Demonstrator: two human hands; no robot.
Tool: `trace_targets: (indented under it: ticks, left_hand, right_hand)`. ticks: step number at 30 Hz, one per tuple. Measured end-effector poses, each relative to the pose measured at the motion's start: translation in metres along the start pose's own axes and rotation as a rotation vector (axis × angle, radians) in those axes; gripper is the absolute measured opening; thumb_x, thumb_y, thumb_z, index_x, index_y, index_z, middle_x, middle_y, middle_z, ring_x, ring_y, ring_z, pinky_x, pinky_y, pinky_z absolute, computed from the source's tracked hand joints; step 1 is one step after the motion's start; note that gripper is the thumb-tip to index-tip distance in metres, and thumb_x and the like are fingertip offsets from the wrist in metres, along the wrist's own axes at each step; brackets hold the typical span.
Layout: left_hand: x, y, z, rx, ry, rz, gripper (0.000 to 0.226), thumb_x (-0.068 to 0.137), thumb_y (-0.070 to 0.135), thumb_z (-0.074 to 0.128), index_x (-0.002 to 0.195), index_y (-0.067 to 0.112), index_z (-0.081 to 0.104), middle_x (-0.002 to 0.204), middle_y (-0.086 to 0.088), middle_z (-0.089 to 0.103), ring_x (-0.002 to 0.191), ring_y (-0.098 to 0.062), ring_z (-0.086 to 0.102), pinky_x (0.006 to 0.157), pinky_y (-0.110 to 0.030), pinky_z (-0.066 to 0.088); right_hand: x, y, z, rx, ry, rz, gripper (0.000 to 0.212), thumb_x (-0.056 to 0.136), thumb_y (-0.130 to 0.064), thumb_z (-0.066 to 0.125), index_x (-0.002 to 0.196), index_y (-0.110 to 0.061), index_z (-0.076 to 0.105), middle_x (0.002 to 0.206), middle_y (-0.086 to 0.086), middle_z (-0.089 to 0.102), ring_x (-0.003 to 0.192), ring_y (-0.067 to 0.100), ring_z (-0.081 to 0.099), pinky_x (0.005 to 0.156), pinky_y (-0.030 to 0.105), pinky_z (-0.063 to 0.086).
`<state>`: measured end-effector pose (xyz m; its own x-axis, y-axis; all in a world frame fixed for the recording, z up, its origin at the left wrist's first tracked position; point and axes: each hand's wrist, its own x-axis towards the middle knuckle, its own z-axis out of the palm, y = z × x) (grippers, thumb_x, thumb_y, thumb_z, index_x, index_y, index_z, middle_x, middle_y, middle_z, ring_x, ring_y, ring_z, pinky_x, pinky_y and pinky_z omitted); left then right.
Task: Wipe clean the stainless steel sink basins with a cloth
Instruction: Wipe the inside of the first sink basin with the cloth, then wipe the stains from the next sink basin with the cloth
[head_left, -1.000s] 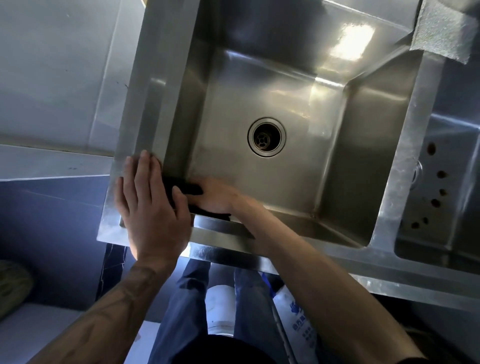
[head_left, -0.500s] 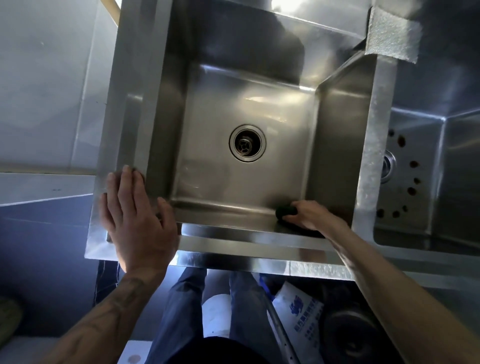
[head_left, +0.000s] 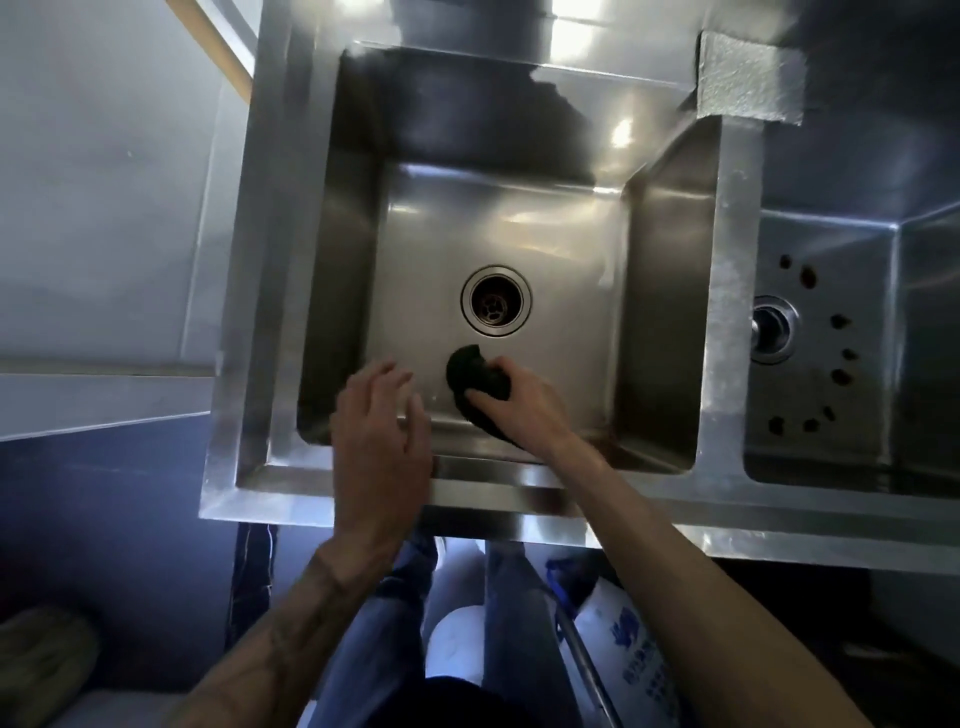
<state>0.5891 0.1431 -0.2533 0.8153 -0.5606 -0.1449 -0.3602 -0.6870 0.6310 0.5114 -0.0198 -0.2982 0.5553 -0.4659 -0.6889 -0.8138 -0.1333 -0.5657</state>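
Right hand (head_left: 524, 397), fingers clamped on the dark crumpled cloth (head_left: 475, 376), scrubs the steel basin floor (head_left: 561, 291) near its front edge (left hand (head_left: 382, 431) hovers, fingers apart); the drain surround looks next.

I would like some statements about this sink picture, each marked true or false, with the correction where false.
1. The right hand holds a dark crumpled cloth inside the left stainless steel basin. True.
2. The cloth covers the round metal drain. False: it lies just in front of the drain, which is fully visible.
3. The left hand also grips the cloth. False: its fingers are open and empty, over the basin's front edge, beside the cloth.
4. Dark spots lie on the floor of the right basin. True.
5. A grey rough pad sits at the far end of the divider between the basins. True.
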Motion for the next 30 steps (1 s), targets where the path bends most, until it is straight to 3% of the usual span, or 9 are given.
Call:
trace_targets:
  ticks: [3,8,12,14,16,20,24,27,30]
  left_hand:
    - [0.0,0.053,0.032,-0.206,-0.228,-0.15,0.03,0.111,0.032,0.044,0.129,0.016,0.062,0.123,0.005,0.054,0.115,-0.017,0.056,0.106,-0.049,0.049]
    - [0.01,0.086,0.082,-0.4,-0.3,-0.403,0.058,0.1,0.062,0.036,0.12,0.017,0.066,0.117,-0.011,0.067,0.109,-0.029,0.066,0.099,-0.056,0.055]
    - [0.026,0.104,0.105,-0.505,-0.327,-0.526,0.045,0.093,0.054,0.066,0.1,0.009,0.07,0.093,-0.009,0.075,0.084,-0.022,0.071,0.072,-0.032,0.057]
    - [0.033,0.108,0.116,-0.502,-0.398,-0.56,0.029,0.095,0.036,0.078,0.106,0.013,0.065,0.094,-0.002,0.073,0.082,-0.014,0.069,0.066,-0.019,0.053]
    - [0.039,0.106,0.132,-0.486,-0.475,-0.621,0.029,0.096,0.029,0.078,0.116,0.014,0.063,0.103,-0.003,0.073,0.088,-0.013,0.068,0.071,-0.02,0.054]
    - [0.051,0.108,0.168,-0.439,-0.569,-0.656,0.029,0.1,0.022,0.072,0.123,0.008,0.063,0.116,-0.009,0.071,0.103,-0.021,0.068,0.088,-0.035,0.059]
    - [0.052,0.113,0.199,-0.297,-0.607,-0.661,0.013,0.103,0.006,0.061,0.117,0.006,0.06,0.1,-0.009,0.064,0.089,-0.023,0.062,0.072,-0.026,0.053]
    - [0.05,0.112,0.226,-0.231,-0.63,-0.697,0.063,0.098,0.029,0.072,0.147,0.002,0.043,0.142,-0.02,0.057,0.127,-0.038,0.059,0.109,-0.044,0.051]
    - [0.046,0.115,0.247,-0.068,-0.678,-0.685,0.092,0.097,0.047,0.072,0.162,0.005,0.021,0.16,-0.019,0.035,0.144,-0.043,0.043,0.121,-0.049,0.039]
  right_hand:
    - [-0.009,0.002,-0.004,0.156,0.168,0.023,0.042,0.091,-0.038,0.071,0.129,-0.022,0.06,0.12,0.004,0.067,0.109,0.021,0.062,0.088,0.027,0.047]
    - [-0.025,0.021,-0.031,0.383,0.223,0.027,0.056,0.08,-0.052,0.061,0.13,-0.029,0.058,0.127,0.003,0.06,0.116,0.017,0.059,0.103,0.041,0.051]
    - [-0.041,0.035,-0.06,0.488,0.248,0.05,0.048,0.083,-0.039,0.045,0.127,-0.028,0.059,0.128,0.0,0.061,0.117,0.015,0.058,0.104,0.043,0.049]
    - [-0.05,0.042,-0.074,0.529,0.243,0.053,0.039,0.092,-0.033,0.045,0.13,-0.028,0.055,0.128,-0.005,0.061,0.112,0.009,0.058,0.095,0.029,0.052]
    - [-0.06,0.049,-0.087,0.503,0.249,0.012,0.035,0.1,-0.022,0.047,0.135,-0.026,0.051,0.129,-0.007,0.057,0.107,0.0,0.056,0.083,0.011,0.047]
    - [-0.077,0.072,-0.114,0.38,0.673,-0.148,0.027,0.101,-0.014,0.052,0.127,-0.022,0.055,0.118,-0.008,0.059,0.106,-0.001,0.059,0.087,0.013,0.049]
    - [-0.059,0.1,-0.14,0.24,0.971,-0.099,0.021,0.101,-0.011,0.054,0.12,-0.017,0.057,0.111,-0.003,0.056,0.092,-0.003,0.055,0.077,0.012,0.049]
    - [-0.045,0.108,-0.14,0.207,0.979,-0.097,0.016,0.103,-0.01,0.054,0.118,-0.006,0.057,0.102,-0.008,0.05,0.086,-0.014,0.052,0.069,0.003,0.042]
    - [-0.039,0.111,-0.135,0.154,0.978,-0.114,0.017,0.104,-0.01,0.052,0.118,-0.002,0.056,0.097,-0.016,0.045,0.084,-0.016,0.051,0.067,0.0,0.038]
